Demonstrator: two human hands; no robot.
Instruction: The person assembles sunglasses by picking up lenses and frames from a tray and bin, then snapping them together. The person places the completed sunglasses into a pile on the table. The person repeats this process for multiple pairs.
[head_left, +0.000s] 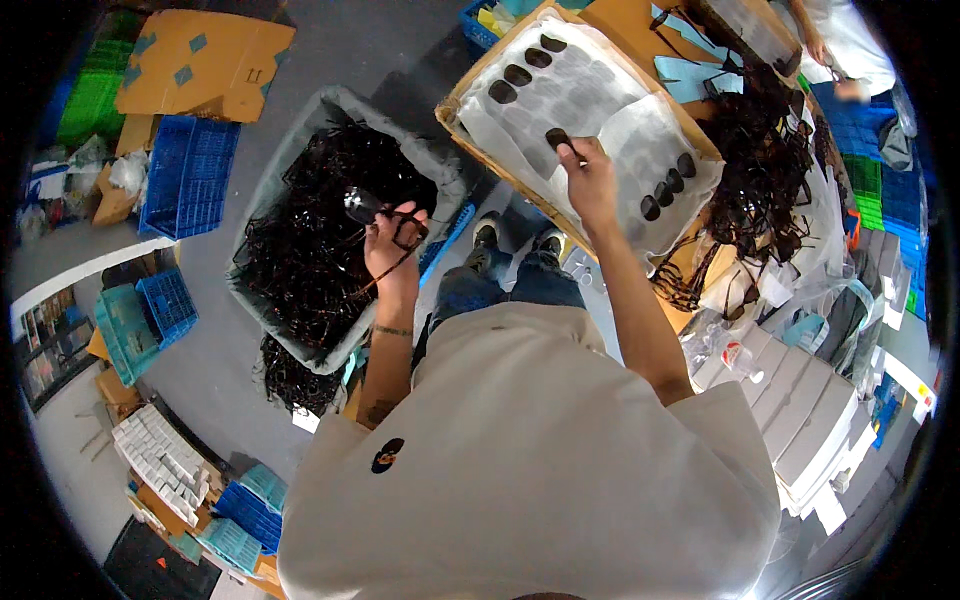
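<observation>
My right hand (590, 185) pinches a dark lens (556, 138) between thumb and fingers, above a cardboard box lined with white paper (618, 62). Rows of dark lenses (517, 76) lie on that paper at the far left, and more sit near its right side; others show faintly through the sheet. My left hand (393, 250) is closed round a brown glasses frame (410, 232), whose shiny lens area reaches out past the fingers to the left. Below this hand stands a grey-lined bin (250, 215) heaped with dark glasses frames (315, 200).
To the right of the box lies a tangled pile of glasses frames (750, 160). A plastic bottle (738, 355) rests on white cartons (790, 400) at the near right. Blue crates (188, 175) stand on the left. Another person's hand (818, 48) shows at the far right.
</observation>
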